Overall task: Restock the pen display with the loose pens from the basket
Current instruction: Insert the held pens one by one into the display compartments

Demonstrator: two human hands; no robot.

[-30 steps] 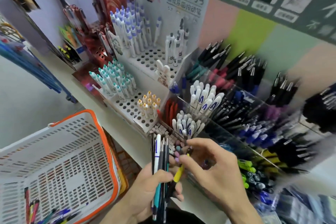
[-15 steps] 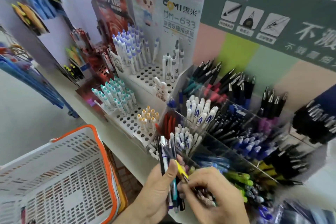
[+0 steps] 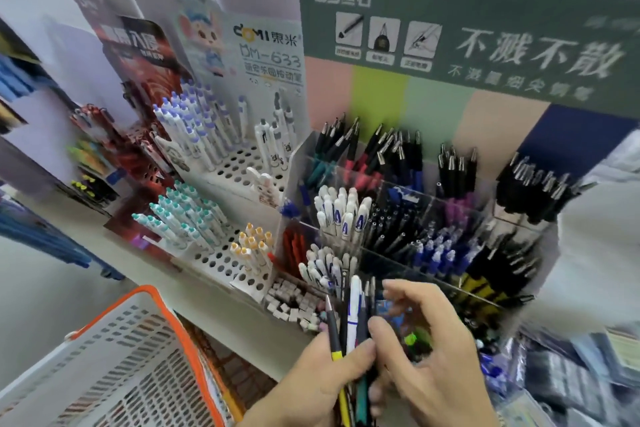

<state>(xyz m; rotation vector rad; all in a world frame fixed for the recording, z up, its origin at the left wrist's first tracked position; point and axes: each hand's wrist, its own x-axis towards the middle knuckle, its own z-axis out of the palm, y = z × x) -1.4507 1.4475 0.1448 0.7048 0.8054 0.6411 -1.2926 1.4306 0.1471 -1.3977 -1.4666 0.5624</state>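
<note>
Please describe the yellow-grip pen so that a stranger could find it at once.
Below the green-headed pen display, the left hand grips a bundle of pens. The yellow-grip pen is the leftmost one, dark-barrelled with a yellow band at the thumb; its neighbours are white, dark and teal.

basket [image 3: 114, 357]: white, orange rim | display header [image 3: 467, 35]: dark green, white lettering
</note>
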